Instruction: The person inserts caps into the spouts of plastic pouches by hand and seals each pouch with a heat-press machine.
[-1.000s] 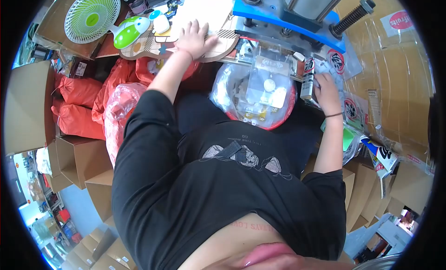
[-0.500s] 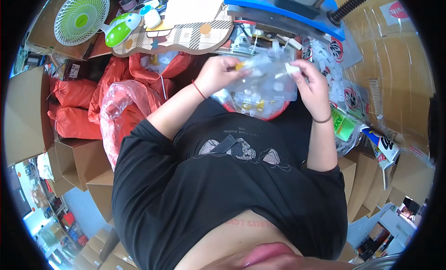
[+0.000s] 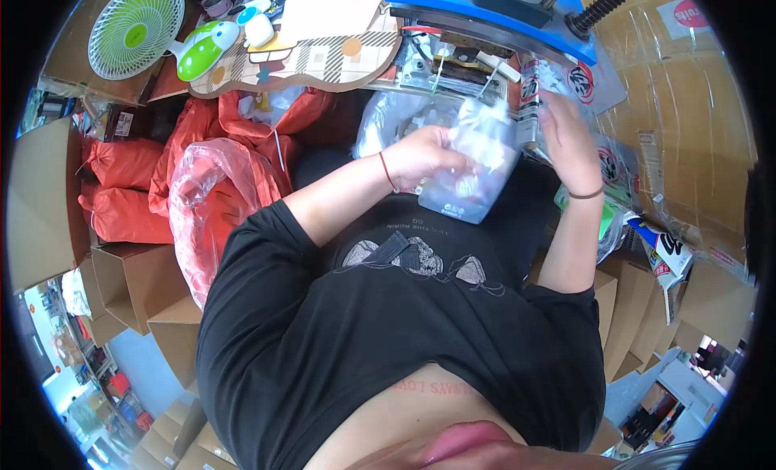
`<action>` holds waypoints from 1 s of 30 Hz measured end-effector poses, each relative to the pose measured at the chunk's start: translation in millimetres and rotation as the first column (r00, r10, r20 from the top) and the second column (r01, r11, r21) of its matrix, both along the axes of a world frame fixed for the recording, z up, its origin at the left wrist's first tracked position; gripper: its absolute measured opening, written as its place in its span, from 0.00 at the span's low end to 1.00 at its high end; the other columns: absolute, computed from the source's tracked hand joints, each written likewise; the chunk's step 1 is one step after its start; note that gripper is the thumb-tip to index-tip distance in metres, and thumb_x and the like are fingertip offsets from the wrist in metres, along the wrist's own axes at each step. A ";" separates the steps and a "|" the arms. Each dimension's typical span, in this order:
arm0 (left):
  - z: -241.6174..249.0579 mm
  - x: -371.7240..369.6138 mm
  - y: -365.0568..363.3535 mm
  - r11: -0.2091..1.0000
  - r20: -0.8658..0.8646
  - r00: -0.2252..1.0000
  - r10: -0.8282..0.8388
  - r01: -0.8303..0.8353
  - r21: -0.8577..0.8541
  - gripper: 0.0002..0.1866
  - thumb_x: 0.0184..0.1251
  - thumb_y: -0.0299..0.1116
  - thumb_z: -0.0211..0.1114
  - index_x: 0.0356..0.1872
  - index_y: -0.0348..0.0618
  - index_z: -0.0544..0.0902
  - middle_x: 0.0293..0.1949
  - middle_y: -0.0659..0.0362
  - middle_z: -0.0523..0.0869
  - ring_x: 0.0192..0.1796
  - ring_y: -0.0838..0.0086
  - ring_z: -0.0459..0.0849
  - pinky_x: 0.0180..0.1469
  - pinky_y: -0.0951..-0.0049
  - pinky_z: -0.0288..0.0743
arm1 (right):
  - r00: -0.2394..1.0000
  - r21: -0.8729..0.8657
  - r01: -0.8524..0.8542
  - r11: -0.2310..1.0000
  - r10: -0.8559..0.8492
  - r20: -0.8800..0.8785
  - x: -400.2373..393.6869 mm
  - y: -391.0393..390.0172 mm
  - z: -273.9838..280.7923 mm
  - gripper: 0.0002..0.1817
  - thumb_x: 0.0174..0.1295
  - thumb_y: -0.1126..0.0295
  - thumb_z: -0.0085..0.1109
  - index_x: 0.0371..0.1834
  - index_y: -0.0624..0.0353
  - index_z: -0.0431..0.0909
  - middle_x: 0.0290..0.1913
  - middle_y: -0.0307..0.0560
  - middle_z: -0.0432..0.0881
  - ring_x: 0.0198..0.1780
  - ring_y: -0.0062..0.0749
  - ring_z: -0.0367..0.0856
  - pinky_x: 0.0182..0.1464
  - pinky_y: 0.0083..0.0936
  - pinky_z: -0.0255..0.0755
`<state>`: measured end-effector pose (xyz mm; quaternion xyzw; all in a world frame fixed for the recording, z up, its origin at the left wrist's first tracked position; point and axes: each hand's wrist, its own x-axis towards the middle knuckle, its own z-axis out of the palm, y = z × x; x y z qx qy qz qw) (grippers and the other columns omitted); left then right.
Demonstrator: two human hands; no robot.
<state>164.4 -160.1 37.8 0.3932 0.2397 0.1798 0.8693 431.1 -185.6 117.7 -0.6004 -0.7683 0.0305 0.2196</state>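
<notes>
My left hand (image 3: 436,156) is closed on a clear plastic bag (image 3: 457,203), which hangs tilted in front of my shirt. White, blurred contents show in its upper part, and small printed marks sit near its lower edge. My right hand (image 3: 570,143) is apart from the bag, to its right, with fingers stretched out and smeared by motion; I see nothing held in it. It is nearest to the printed plastic packets (image 3: 529,106) at the right. Behind my left hand lies another clear plastic bag (image 3: 380,118) with pale pieces in it.
A blue-edged machine (image 3: 493,17) stands at the front. A green and white fan (image 3: 137,33) and a patterned mat (image 3: 323,62) lie front left. Red bags (image 3: 129,163) fill the left side. Cardboard boxes (image 3: 129,284) stand around me, with a large carton (image 3: 671,106) at right.
My right hand has let go of the plastic bag and moved right and slightly up. My left hand has moved right and down with the bag, which now hangs tilted.
</notes>
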 end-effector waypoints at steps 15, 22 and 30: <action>-22.1 -108.8 187.6 -0.003 -0.099 0.283 0.954 0.340 0.940 0.37 0.70 0.55 0.59 0.70 0.38 0.66 0.70 0.38 0.68 0.70 0.49 0.71 0.71 0.52 0.64 | 0.968 -0.033 0.249 0.968 -0.249 0.007 56.2 -6.5 -71.7 0.10 0.62 0.72 0.64 0.44 0.61 0.77 0.45 0.58 0.80 0.46 0.59 0.78 0.49 0.41 0.73; -17.8 -130.4 86.4 -0.175 -0.324 0.554 0.767 0.667 0.724 0.32 0.66 0.47 0.67 0.70 0.50 0.71 0.68 0.50 0.73 0.71 0.55 0.70 0.68 0.47 0.64 | 0.966 0.092 0.255 0.963 -0.250 -0.060 30.7 -26.5 -38.5 0.14 0.69 0.66 0.59 0.52 0.63 0.77 0.44 0.57 0.82 0.44 0.55 0.80 0.49 0.40 0.74; 7.5 -78.0 50.0 0.586 -0.283 0.837 0.468 -0.055 0.809 0.09 0.70 0.31 0.69 0.40 0.33 0.88 0.31 0.62 0.88 0.36 0.83 0.85 0.42 0.79 0.79 | 0.922 -0.113 -0.149 0.982 0.097 -0.374 -64.1 -6.0 -16.1 0.10 0.71 0.69 0.59 0.49 0.63 0.77 0.41 0.48 0.81 0.41 0.39 0.81 0.45 0.28 0.74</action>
